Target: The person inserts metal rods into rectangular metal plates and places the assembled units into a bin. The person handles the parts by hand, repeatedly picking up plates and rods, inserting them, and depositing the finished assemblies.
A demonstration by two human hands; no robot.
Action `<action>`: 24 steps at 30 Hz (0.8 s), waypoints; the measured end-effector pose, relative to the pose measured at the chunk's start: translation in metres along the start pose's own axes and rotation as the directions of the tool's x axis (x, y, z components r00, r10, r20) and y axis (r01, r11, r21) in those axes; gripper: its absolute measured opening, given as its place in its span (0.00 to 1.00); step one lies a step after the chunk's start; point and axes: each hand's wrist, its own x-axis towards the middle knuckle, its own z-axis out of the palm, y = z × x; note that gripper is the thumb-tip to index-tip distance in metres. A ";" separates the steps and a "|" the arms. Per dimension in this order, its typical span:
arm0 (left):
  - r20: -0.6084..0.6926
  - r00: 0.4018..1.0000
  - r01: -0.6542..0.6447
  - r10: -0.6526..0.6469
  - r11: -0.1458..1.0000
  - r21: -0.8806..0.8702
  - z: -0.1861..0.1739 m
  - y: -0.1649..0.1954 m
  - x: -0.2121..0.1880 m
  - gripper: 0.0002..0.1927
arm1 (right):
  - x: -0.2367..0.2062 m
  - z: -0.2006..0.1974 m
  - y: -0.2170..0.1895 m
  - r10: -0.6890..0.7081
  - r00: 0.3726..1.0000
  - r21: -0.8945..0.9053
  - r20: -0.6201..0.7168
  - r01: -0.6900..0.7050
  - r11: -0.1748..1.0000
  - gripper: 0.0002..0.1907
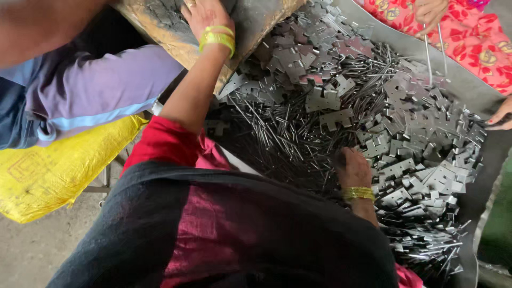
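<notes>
I count two hands of my own. My left hand [205, 16] sits at 11 o'clock, flat on a worn board [250, 21], fingers spread and holding nothing; two yellow bangles [217, 39] on that wrist. My right hand [352, 166] is at 5 o'clock of the heap, fingers curled down into the thin metal pins [277, 133]; I cannot tell whether it has closed on any. One gold bangle [358, 193] on it.

The metal hinge plates [421, 144] are too many to count, likewise the pins: both heaped in one grey metal tray [469, 80], plates mostly from 12 to 4 o'clock, pins in the middle.

Two other hands are in view: one co-worker's hand [429, 13] at 1 o'clock holds two long rods [434, 50]; another's fingertips [501, 116] at 3 o'clock touch the heap.

One yellow sack [53, 170] at 9 o'clock, a person in purple cloth [101, 85] above it. My black shawl [213, 234] blocks the tray's near edge.
</notes>
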 end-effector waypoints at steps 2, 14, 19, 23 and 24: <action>-0.188 0.925 -0.341 0.331 0.940 -0.026 -0.025 0.016 -0.064 0.34 | 0.002 0.005 -0.007 0.173 0.982 0.204 0.073 -0.185 0.961 0.18; 0.137 0.255 -0.861 0.957 0.289 -0.418 -0.082 -0.010 -0.294 0.18 | -0.024 0.088 -0.082 0.330 0.750 0.766 0.574 -0.348 -0.540 0.18; 0.097 0.548 -0.598 0.831 0.471 -0.648 -0.078 -0.014 -0.267 0.22 | 0.049 0.091 -0.049 0.670 0.733 0.949 0.116 0.118 -0.293 0.25; 0.414 0.680 -0.406 0.605 0.781 -0.475 -0.037 -0.001 -0.222 0.18 | 0.098 0.103 -0.051 0.620 0.783 0.351 0.047 -0.594 0.723 0.25; 0.382 0.695 -0.425 0.608 0.777 -0.463 -0.024 0.014 -0.216 0.20 | 0.103 0.104 -0.057 0.533 0.846 0.021 0.028 -0.534 0.845 0.26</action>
